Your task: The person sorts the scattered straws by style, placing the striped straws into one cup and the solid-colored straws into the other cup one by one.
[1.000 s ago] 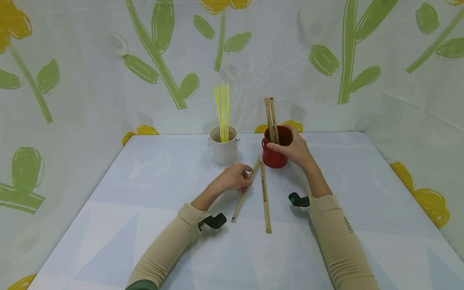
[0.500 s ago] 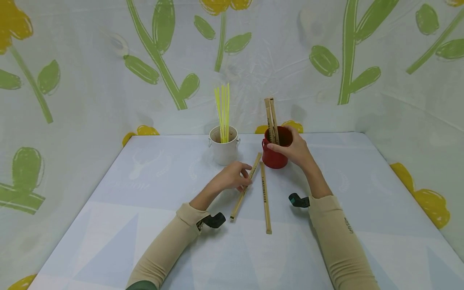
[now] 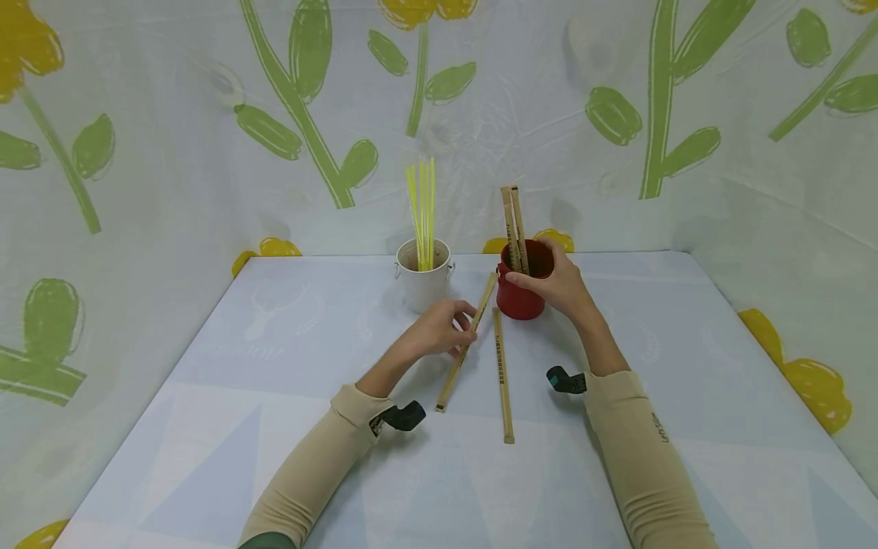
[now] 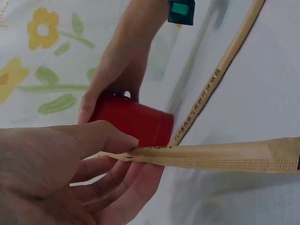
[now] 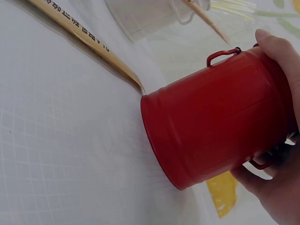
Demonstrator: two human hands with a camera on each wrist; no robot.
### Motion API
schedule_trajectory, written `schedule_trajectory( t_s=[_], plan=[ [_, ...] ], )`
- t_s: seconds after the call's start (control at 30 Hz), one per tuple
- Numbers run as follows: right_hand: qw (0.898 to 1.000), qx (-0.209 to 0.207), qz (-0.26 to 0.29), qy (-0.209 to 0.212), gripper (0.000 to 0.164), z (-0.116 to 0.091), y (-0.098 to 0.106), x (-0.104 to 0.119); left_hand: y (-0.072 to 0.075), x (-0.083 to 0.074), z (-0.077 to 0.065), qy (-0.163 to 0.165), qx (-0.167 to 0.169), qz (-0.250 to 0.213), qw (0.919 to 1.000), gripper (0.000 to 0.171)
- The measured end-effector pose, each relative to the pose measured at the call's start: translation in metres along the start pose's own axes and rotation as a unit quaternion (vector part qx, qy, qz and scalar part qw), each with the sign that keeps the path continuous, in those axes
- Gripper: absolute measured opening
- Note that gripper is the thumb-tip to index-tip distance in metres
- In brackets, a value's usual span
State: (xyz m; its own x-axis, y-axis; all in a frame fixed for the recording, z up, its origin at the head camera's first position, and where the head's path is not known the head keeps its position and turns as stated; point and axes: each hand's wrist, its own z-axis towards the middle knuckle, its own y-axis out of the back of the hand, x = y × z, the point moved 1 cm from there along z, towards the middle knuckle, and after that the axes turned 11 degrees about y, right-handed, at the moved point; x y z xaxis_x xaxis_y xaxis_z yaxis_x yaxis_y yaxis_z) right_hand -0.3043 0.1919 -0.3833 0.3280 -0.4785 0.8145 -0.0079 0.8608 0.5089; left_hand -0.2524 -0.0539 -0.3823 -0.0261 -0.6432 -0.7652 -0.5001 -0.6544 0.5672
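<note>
My left hand (image 3: 439, 329) pinches a paper-wrapped straw (image 4: 225, 155) between thumb and fingers. The straw slants up toward the red bucket (image 3: 519, 303), and its far end is beside the bucket's left side in the head view. My right hand (image 3: 564, 284) grips that bucket at its rim, thumb on the near side. Two more wrapped straws (image 3: 510, 221) stand upright inside it. Another wrapped straw (image 3: 504, 381) with dark printing lies on the table, one end close to the bucket's base. In the right wrist view a red handle loop shows on the bucket (image 5: 215, 122).
A white bucket (image 3: 423, 293) holding several thin yellow sticks (image 3: 425, 213) stands left of the red one, near the table's back edge. Behind the table (image 3: 226, 457) hangs a flower-printed curtain (image 3: 507, 91). Each wrist carries a black camera mount.
My left hand has moved slightly up and forward with the straw, whose far end has risen from in front of the red bucket to beside its rim. The right hand stays on the bucket.
</note>
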Motion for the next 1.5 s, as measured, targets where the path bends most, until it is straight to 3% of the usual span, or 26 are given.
schedule_trajectory(
  t_s=[0.43,0.93,1.3,1.5],
  plan=[
    [1.000,-0.002,-0.005,-0.002,0.095,0.000,0.001,-0.001,0.001,-0.003,0.001,-0.027,-0.040,-0.028,0.9984,0.036],
    [1.000,-0.009,-0.013,0.000,0.098,0.001,-0.001,-0.002,0.002,-0.009,0.004,-0.114,-0.091,-0.073,0.9867,0.027],
    [1.000,-0.011,-0.008,0.009,0.096,-0.001,-0.001,-0.005,0.000,-0.021,0.011,-0.141,-0.114,-0.067,0.9811,0.021],
    [1.000,-0.010,-0.010,0.014,0.095,0.000,-0.001,-0.005,0.007,-0.031,0.014,-0.144,-0.123,-0.085,0.9782,0.021]
  ],
)
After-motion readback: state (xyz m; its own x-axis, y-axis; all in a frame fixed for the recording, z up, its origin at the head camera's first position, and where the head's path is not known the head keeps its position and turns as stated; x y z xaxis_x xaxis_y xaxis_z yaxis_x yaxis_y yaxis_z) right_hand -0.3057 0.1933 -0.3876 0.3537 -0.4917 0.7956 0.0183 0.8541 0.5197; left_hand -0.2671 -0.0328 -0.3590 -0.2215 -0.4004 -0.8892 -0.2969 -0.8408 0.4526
